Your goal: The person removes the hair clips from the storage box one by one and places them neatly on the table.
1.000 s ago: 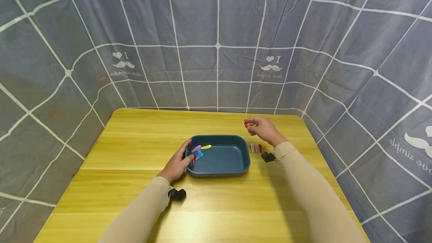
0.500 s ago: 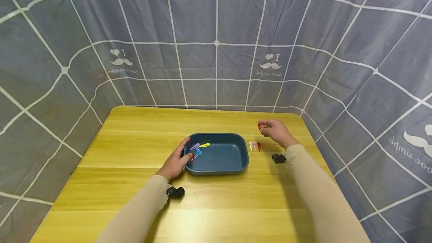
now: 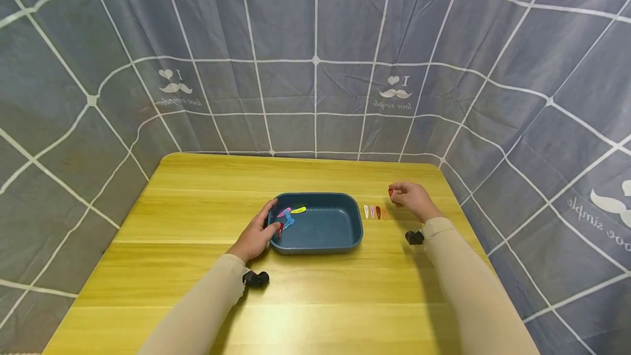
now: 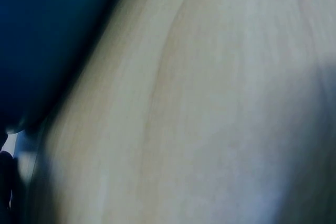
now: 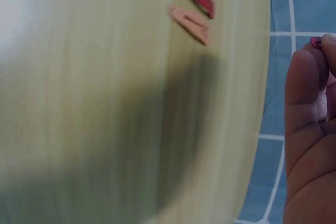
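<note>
My right hand [image 3: 414,201] pinches a small red hair clip [image 3: 391,192] between thumb and fingertips, raised above the table at the right. In the right wrist view just one end of that red clip [image 5: 315,42] shows. My left hand [image 3: 253,237] grips the left rim of a dark blue plastic tray [image 3: 320,250], thumb over the inside. A red clip [image 3: 280,229] lies by that thumb, near blue clips [image 3: 288,221], a pink clip [image 3: 284,212] and a yellow clip [image 3: 298,210] in the tray. The left wrist view misses the hand's grip.
Right of the tray runs a row of hair clips on the wooden table [image 3: 305,300]: white [image 3: 366,211], pink [image 3: 372,211], dark red [image 3: 378,212] and orange [image 3: 384,213]. A grey gridded curtain [image 3: 286,92] surrounds the table's back and sides.
My right hand has moved right and slightly nearer with the red clip, past the row, uncovering the orange clip. My left hand keeps its place on the tray.
</note>
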